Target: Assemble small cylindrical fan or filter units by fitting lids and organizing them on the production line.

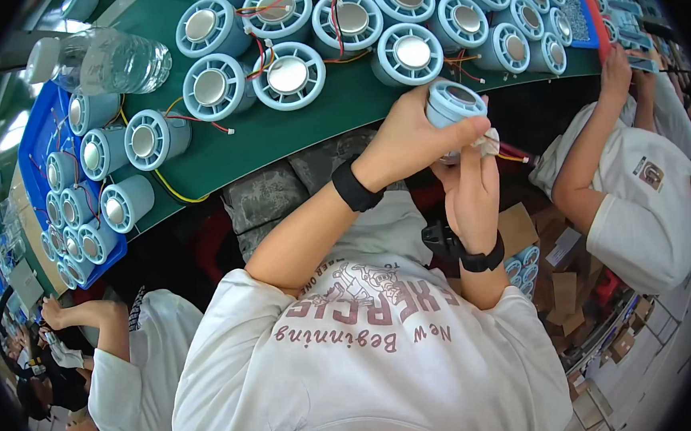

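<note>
Here, your left hand is clamped around the blue housing — axis tilted, metal disc uppermost, just off the near edge of the counter — while your right hand sits bodyward, fingertips at a white scrap, pinch uncertain.

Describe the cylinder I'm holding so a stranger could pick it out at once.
Start at the green table and follow its near edge right of centre. There, the left hand holds a pale blue cylinder, the right hand below it. Neighbouring cylinders sit on the table; this one is held off it.
</note>
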Motion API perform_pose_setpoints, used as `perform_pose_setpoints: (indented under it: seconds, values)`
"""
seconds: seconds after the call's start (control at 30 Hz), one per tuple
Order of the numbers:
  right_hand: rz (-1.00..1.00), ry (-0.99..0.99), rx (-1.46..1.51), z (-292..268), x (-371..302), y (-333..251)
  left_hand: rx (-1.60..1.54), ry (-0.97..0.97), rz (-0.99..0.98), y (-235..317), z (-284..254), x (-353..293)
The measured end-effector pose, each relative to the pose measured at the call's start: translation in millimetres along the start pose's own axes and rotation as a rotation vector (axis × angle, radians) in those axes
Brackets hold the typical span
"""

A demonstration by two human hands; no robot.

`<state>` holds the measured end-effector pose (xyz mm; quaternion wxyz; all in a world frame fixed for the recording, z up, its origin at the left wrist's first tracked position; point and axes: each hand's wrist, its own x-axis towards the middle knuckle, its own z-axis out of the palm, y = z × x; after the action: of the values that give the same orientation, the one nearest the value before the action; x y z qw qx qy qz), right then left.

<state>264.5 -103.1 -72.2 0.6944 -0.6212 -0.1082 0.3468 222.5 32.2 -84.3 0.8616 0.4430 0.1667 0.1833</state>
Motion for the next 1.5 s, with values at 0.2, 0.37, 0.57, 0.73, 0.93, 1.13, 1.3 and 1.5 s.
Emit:
perform_pose_setpoints:
  seconds: [0.2, 0.37, 0.57, 0.73, 0.93, 1.13, 1.3, 1.5]
  values:
    - [-0.295, 0.004, -0.196, -36.2, 1.8, -33.8, 0.215, -0.111, 0.064, 12.4, -7.5, -28.7]
    - [-0.226, -0.332, -0.462, 12.2, -3.4, -88.0, 0.605, -0.037, 0.202, 64.0, -8.8, -94.7]
    - [-0.65, -0.909, -1.038, 95.6, -11.9, -91.7, 1.019, 0.328, 0.529, 74.9, -34.8, -151.8]
    - [-0.758, -1.078, -1.107, 149.4, -17.2, -90.2, 1.18, 0.593, 0.624, 79.6, -56.0, -186.0]
    - [-0.92, -1.126, -1.034, 205.7, -25.0, -103.3, 1.175, 0.812, 0.649, 94.5, -71.7, -219.4]
    - [-0.785, -0.897, -1.102, 287.0, 12.1, -177.4, 1.216, 0.932, 0.566, 104.6, -85.6, -247.0]
    - [-0.958, -0.894, -1.469, 388.7, 43.5, -191.3, 1.153, 0.93, 0.553, 107.4, -96.4, -242.3]
    - [-1.259, -1.452, -1.891, 464.1, 147.5, -113.6, 1.147, 0.964, 0.633, 109.4, -106.1, -233.4]
